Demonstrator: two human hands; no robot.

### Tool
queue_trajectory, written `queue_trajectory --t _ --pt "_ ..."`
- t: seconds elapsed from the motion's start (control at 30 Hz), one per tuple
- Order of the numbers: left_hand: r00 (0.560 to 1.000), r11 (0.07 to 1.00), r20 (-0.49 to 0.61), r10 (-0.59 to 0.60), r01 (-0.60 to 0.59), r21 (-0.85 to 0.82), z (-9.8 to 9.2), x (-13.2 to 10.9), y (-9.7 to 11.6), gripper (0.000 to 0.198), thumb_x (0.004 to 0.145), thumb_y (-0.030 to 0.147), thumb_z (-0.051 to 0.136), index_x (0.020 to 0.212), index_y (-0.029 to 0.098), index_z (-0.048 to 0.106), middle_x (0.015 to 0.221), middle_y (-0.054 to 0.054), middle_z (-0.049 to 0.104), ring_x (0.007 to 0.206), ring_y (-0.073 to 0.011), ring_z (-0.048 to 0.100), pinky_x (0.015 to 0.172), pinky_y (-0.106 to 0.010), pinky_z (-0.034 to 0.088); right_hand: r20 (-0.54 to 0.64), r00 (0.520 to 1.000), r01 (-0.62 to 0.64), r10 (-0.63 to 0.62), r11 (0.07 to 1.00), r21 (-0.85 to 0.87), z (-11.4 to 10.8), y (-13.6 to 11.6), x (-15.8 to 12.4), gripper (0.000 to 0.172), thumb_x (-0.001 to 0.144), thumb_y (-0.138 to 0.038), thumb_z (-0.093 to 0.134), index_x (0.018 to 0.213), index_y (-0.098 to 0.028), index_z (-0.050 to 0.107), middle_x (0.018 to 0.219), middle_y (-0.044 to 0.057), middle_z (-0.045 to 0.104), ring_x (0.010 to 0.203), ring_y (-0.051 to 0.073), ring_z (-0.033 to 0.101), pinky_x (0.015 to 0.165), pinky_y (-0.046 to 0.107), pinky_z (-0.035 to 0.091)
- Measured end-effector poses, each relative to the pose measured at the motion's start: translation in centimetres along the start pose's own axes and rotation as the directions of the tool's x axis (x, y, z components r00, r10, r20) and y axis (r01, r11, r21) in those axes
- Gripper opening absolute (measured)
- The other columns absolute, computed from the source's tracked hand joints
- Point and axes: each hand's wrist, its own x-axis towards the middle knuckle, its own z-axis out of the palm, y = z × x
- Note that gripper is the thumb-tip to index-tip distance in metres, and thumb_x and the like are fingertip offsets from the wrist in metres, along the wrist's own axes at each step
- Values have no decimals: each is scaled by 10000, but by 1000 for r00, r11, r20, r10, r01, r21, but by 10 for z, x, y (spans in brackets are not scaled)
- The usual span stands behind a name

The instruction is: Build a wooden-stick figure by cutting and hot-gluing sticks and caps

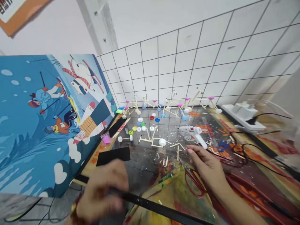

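My right hand (206, 164) pinches at the end of a small piece of joined wooden sticks (178, 148), thumb and forefinger together. Just below that hand lie red-handled scissors (194, 184). My left hand (106, 187) is smeared by motion at the lower left, over the black front edge strip (150, 204); whether it holds anything is unclear. A black rectangular strip (113, 156) lies beyond it. A stick figure with a white cap (161, 142) stands in the middle, and a stick with white ends (125, 139) lies to its left.
A white glue gun (193, 132) lies right of centre, near blue-handled pliers (222, 145). Stick figures with coloured caps (179, 106) line the back by a wire grid (168, 68). A power strip (243, 117) and cables are at right; a skiing picture board (70, 147) stands left.
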Motion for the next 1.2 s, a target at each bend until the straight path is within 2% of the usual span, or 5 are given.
queue_trajectory --t 0.13,0.3,0.6,0.87,1.2 --pt "968 963 -188 -168 202 177 -23 61 -68 207 867 393 619 944 225 712 933 -67 720 850 -203 662 787 -330 534 50 998 38 -36 999 -35 2 -5 -8 324 834 -507 648 967 -222 726 803 53 732 590 161 633 506 257 526" --pt "905 861 -257 -339 409 303 -42 86 -136 313 806 411 596 966 180 731 859 -57 729 771 -194 654 748 -295 527 79 985 162 -151 972 -170 0 -3 -11 271 882 -457 615 969 -228 732 826 55 752 709 199 703 636 291 564" --pt "819 624 -51 -571 473 622 1 179 -201 164 734 239 610 786 164 747 870 -105 749 866 -262 672 748 -306 479 164 924 377 -344 892 -250 6 -11 -13 155 903 -321 612 944 -231 731 865 43 773 752 193 728 705 293 577" --pt "768 518 49 -639 382 765 38 204 -217 233 617 204 709 819 88 718 1051 -268 691 989 -389 646 795 -394 481 158 908 417 -388 868 -268 2 -20 -11 144 916 -275 594 957 -233 725 861 43 772 748 179 728 701 280 578" --pt "773 502 -34 -634 444 743 -8 197 -192 240 803 320 563 902 121 654 912 -228 691 835 -347 646 685 -367 445 239 869 487 -434 835 -254 3 -17 -12 154 939 -221 559 993 -218 703 860 40 759 748 161 709 690 268 552"
